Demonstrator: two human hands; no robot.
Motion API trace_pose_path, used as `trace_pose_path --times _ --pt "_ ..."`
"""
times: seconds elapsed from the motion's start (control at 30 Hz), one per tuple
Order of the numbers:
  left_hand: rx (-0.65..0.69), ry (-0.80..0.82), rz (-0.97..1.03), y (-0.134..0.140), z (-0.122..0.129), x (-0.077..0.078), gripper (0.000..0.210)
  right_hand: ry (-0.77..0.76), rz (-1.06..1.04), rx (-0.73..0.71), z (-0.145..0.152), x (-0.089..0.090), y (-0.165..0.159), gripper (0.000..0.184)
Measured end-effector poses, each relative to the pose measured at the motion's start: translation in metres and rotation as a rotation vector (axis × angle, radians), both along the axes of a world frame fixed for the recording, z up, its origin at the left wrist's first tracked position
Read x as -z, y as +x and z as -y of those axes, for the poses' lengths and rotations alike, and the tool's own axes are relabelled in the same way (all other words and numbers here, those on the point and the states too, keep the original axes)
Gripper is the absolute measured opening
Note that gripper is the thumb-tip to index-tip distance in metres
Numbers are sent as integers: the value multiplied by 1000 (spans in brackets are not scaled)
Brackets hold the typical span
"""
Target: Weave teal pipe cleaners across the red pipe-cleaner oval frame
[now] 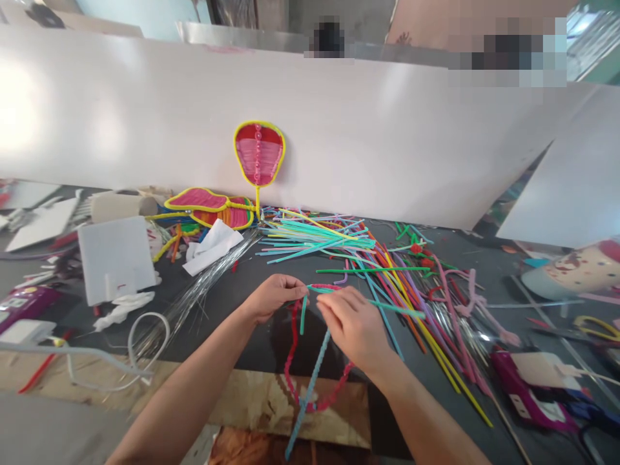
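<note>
A loop of red twisted pipe cleaner (292, 349) hangs between my hands, with a blue twisted stem (314, 371) running down across it. My left hand (277, 298) is closed, pinching the loop's top left, where a turquoise pipe cleaner (398, 308) is bent round the red; one short end points down. Closed too, my right hand (356, 326) pinches at the loop's top right, and the turquoise length sticks out to the right past its knuckles. The right fingers hide the place where the blue stem's upper end meets the loop.
Loose turquoise pipe cleaners (320, 236) lie in a heap ahead, with coloured ones (426, 323) to the right. A pink, yellow-edged paddle shape (259, 155) stands against the white board (387, 142). Purple glue guns (527, 394) lie on both sides. Thin wires (208, 290) are at left.
</note>
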State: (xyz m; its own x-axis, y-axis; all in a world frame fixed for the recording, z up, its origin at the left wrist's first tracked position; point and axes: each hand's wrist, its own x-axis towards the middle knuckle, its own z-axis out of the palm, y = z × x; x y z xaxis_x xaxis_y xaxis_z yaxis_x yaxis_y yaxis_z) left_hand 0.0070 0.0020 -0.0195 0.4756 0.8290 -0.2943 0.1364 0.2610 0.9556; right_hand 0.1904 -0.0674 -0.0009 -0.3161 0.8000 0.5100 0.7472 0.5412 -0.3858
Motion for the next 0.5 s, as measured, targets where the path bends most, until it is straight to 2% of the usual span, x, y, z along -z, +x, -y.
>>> trace_pose_path --times 0.1,0.33,0.5 --pt "0 49 -68 1 1 -1 36 73 -44 93 -8 0 14 24" --pt "68 105 -106 6 7 -6 34 -156 67 152 -18 16 14 24" --pt "88 85 -44 8 8 -5 32 -243 65 123 -19 19 13 18"
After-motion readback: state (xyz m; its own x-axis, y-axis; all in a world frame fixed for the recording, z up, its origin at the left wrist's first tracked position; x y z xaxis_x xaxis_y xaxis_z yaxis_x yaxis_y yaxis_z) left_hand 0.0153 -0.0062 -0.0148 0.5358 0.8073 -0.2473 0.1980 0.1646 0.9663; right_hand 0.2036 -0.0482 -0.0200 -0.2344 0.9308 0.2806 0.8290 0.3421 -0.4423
